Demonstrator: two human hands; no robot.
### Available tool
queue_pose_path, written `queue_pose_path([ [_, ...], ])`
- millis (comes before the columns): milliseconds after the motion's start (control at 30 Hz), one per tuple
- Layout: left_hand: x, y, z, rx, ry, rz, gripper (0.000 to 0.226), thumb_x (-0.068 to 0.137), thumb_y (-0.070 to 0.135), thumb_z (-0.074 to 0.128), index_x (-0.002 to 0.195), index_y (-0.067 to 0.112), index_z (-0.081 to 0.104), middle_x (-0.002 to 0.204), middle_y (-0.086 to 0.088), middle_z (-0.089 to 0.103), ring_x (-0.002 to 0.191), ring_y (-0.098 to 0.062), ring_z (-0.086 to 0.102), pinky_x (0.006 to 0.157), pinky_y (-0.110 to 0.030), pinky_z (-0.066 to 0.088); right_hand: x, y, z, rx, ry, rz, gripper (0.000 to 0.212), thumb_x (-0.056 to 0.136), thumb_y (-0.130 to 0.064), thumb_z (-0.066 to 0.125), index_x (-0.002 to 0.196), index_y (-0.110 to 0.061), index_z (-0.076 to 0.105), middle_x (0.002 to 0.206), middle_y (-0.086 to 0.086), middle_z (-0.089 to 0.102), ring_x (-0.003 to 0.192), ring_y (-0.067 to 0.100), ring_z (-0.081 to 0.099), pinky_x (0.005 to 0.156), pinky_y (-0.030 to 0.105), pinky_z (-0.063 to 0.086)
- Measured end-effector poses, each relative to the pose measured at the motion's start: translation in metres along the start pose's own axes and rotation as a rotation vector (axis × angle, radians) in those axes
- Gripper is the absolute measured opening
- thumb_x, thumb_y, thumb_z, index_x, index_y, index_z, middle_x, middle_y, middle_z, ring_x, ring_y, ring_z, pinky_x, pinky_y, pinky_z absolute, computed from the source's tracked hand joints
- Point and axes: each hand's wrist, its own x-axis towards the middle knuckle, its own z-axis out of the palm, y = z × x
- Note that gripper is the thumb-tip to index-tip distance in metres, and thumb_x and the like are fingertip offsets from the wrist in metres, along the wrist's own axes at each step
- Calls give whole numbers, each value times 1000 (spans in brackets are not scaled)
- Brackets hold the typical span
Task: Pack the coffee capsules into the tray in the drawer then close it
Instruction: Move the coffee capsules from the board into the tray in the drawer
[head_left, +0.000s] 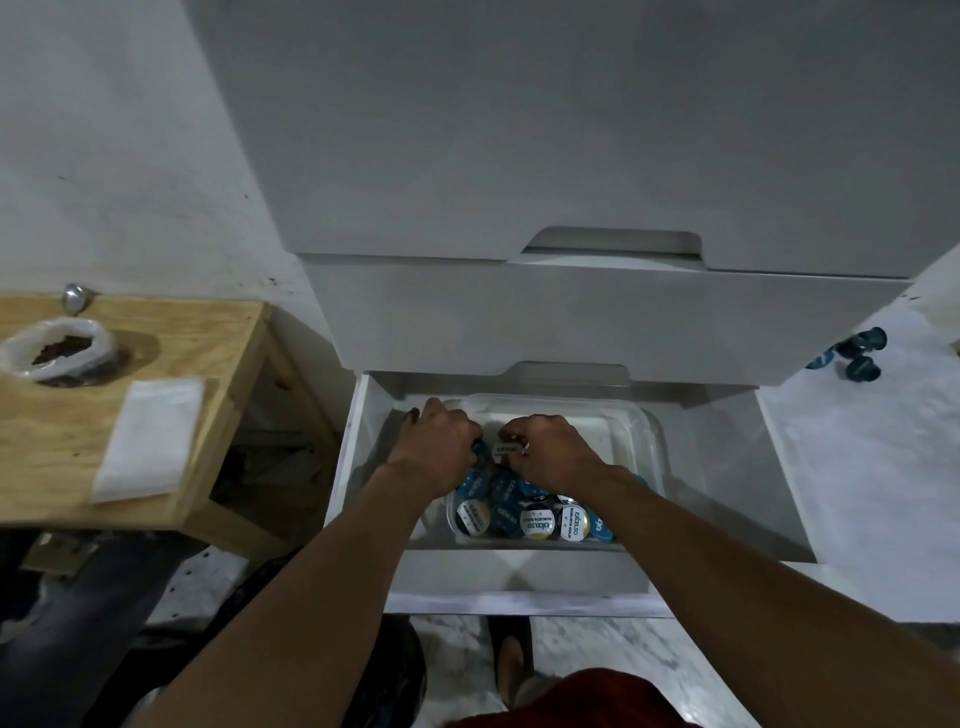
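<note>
Head view: my right hand (555, 451) is pinching a capsule (503, 450) at its 9 o'clock; my left hand's (441, 442) grip I cannot tell.

A wooden counter (228, 353) stands at the left. On it sit a clear bag (54, 356) of dark grains (mouth rolled open), a flat white packet (150, 439) nearer the front, and a small metal piece (77, 297) behind the bag.

Head view; looks steeply down, close above open drawer (779, 467).
</note>
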Motion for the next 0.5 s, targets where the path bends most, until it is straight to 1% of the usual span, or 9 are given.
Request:
queue_pose_path([
  [200,-3,2,-3,-17,-11,-8,31,90,28,58,120,22,60,124,-4,59,116,-27,42,101,-44,39,-1,1,-1,-1,-5,-18,43,84,-21,65,127,-18,58,123,12,62,109,26,59,94,31,49],
  [333,-10,0,-6,-88,36,12,36,90,25,58,126,25,57,130,0,57,113,-23,48,97,-36,41,-3,2,-2,10,3,-11,46,84,-23,67,128,-20,56,124,11,61,110,25,58,94,31,48],
  [433,-20,0,-13,-141,68,17,40,94,22,54,134,23,50,142,1,46,126,-20,44,103,-33,36,-5,2,-5,-1,11,-2,46,84,-24,67,129,-21,55,124,11,61,111,25,57,95,33,48],
  [500,-27,0,-17,-190,97,5,43,95,23,52,138,22,46,147,1,41,132,-18,40,107,-30,33,-8,2,-7,-20,19,-5,45,85,-26,66,129,-21,55,125,10,61,113,25,56,95,34,47],
])
